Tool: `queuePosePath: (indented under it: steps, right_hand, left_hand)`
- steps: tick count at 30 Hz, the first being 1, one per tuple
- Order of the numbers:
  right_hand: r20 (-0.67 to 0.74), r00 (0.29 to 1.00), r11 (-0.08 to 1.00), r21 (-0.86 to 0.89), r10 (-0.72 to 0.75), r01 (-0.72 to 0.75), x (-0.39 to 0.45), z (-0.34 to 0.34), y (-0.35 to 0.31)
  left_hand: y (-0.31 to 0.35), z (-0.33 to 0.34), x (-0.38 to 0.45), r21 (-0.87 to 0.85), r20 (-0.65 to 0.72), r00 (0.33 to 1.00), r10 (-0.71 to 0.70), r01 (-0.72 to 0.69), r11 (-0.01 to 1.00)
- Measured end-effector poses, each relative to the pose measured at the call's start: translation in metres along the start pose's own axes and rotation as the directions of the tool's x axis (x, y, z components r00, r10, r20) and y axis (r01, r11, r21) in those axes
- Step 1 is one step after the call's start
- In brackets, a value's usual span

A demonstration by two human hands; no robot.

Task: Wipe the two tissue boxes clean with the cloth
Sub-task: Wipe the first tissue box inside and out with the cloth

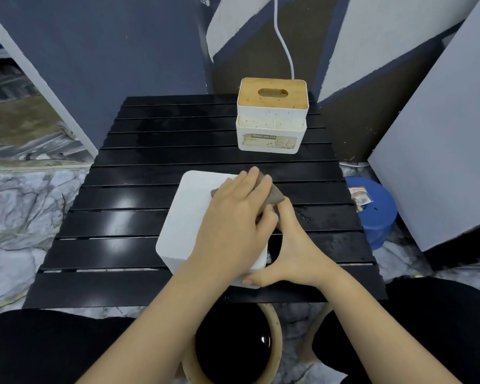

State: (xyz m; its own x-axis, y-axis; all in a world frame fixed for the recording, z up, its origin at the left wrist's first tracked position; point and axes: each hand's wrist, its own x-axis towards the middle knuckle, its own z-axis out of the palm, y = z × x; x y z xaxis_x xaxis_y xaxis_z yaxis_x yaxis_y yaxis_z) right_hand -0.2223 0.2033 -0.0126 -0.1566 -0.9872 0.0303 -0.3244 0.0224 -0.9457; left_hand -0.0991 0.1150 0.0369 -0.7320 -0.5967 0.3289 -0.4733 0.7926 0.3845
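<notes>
Near box: I see a white tissue box (190,217) lying on the black slatted table (122,217), turned so a plain flat face looks up; its long axis runs from near to far, leaning slightly right.
Left hand: my left hand (233,214) lies flat on that upper face, fingers (254,180) spread and pressing a brown cloth (275,195) against the box's far right corner. It pins the cloth rather than gripping it.
Right hand: my right hand (291,253) braces the box's right side, thumb at the near corner, index finger reaching up toward the cloth; the other fingers are hidden, so I cannot tell how firmly it clasps.
Far box: the second tissue box (270,120), white with a wooden slotted lid, stands upright at the far edge, well apart and slightly right of my hands.
Key relation: most of the bare upper face lies left of and nearer than the cloth, so I judge the next stroke should drag the cloth back along the long axis.
Nearer hand: for the far box, the right hand sits closer.
</notes>
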Motion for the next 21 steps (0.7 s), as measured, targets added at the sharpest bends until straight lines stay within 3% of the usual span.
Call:
queuePosePath:
  steps: [5,21]
  right_hand:
    - [0.004,0.999,0.998,-0.04,-0.043,0.043,-0.001,0.001,0.008]
    - [-0.01,0.998,0.992,-0.107,-0.065,0.063,0.0,-0.003,0.001]
  left_hand:
    - [0.007,-0.015,-0.021,-0.16,0.042,0.996,0.081,-0.074,0.984]
    - [-0.011,-0.033,-0.079,-0.154,0.001,0.962,0.275,-0.271,0.95]
